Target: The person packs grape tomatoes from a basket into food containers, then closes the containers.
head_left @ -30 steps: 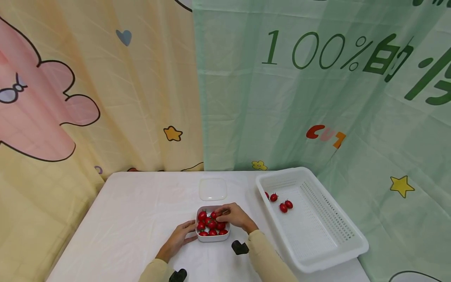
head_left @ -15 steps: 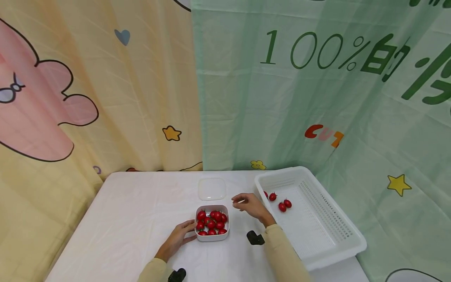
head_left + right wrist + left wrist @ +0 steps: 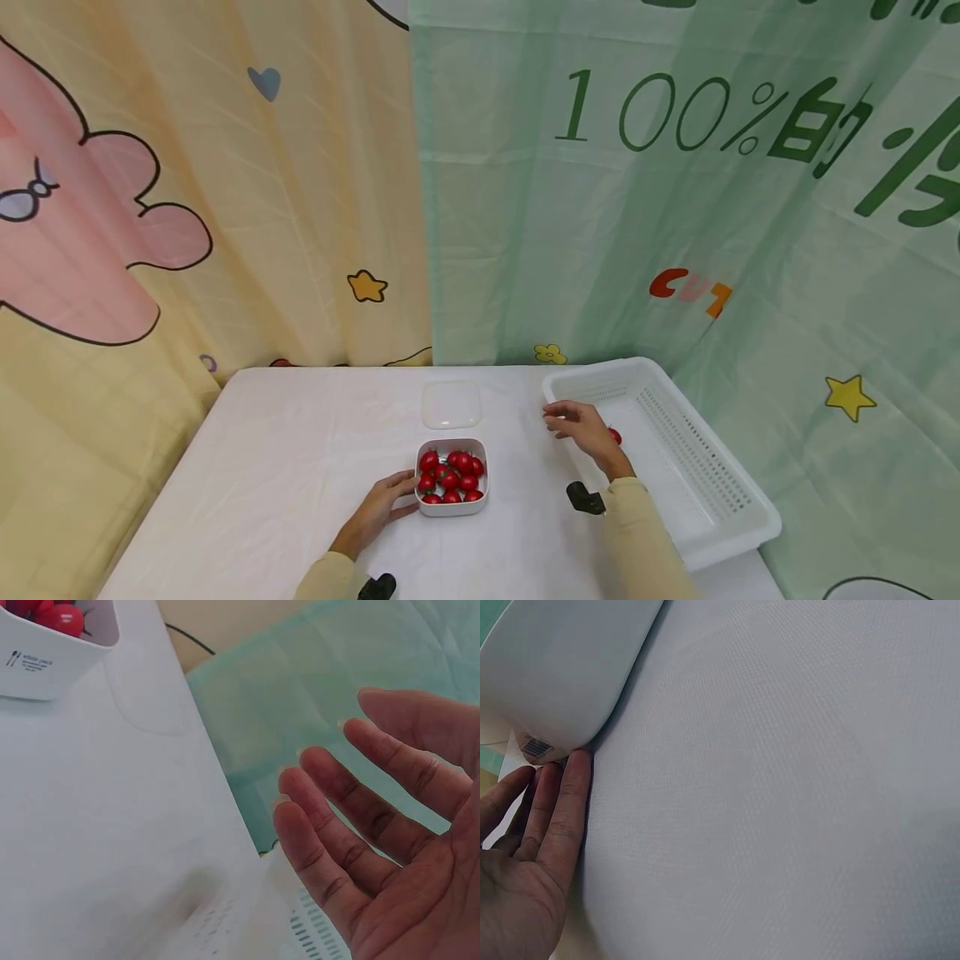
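A small white box (image 3: 452,510) holds several red cherry tomatoes (image 3: 449,480) in the head view. My left hand (image 3: 381,505) touches the box's left side with relaxed fingertips; in the left wrist view the fingers (image 3: 571,787) meet the wall of the box (image 3: 562,667) beside a barcode label. Over the left rim of a white basket (image 3: 720,542) hangs my right hand (image 3: 583,429). Its fingers (image 3: 330,817) are spread and nothing is in them in the right wrist view. One cherry tomato (image 3: 616,436) shows past that hand inside the basket; others there are hidden behind it.
A clear lid (image 3: 452,405) lies flat behind the box. The white-covered table (image 3: 315,433) backs onto printed curtains, yellow on the left and green on the right. The basket's raised rim stands along the table's right side.
My right hand has let go of a tomato in the box and moved right, first clear of the box, then over the basket's rim. The left hand has stayed at the box.
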